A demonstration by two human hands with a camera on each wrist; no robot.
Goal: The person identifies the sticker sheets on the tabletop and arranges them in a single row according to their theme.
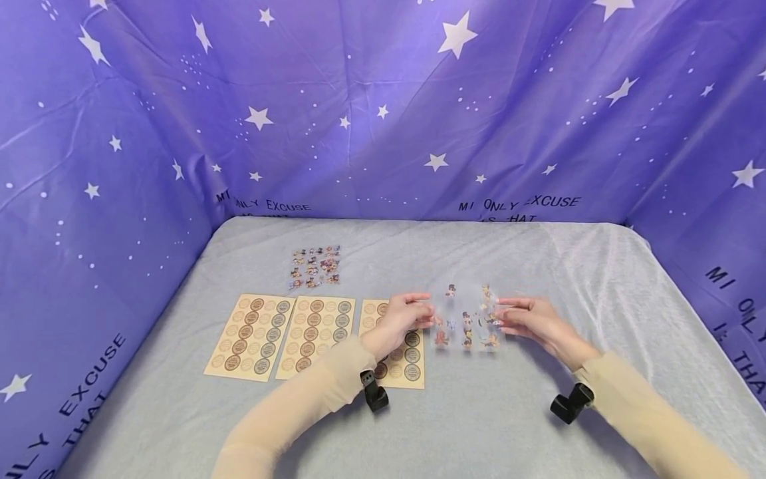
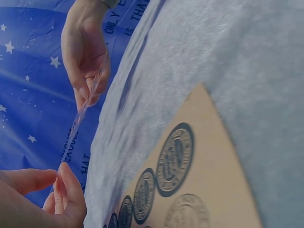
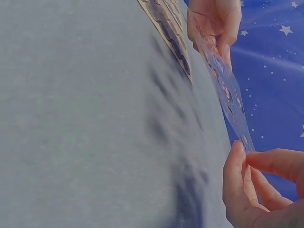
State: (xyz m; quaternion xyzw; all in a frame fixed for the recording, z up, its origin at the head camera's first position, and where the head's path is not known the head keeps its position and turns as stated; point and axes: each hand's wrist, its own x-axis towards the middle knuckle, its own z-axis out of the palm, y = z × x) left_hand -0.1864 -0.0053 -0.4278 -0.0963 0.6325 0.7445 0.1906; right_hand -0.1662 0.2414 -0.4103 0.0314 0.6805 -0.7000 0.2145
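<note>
A clear sticker sheet (image 1: 467, 319) with small cartoon figures is held up off the table between both hands. My left hand (image 1: 401, 324) pinches its left edge between thumb and fingers, above the rightmost tan sheet. On the opposite edge, my right hand (image 1: 535, 324) pinches the plastic the same way. Seen nearly edge-on in the right wrist view, the clear sticker sheet (image 3: 223, 80) stretches between the two hands. In the left wrist view the left hand (image 2: 52, 194) grips the near end and the right hand (image 2: 88, 52) the far end.
Three tan sheets of round stickers, a left one (image 1: 248, 339), a middle one (image 1: 317, 332) and a right one (image 1: 413, 380), lie in a row on the grey cloth-covered table (image 1: 479, 426). Behind them lies another clear sticker sheet (image 1: 314, 267). Purple star-patterned curtains (image 1: 359, 133) surround the table.
</note>
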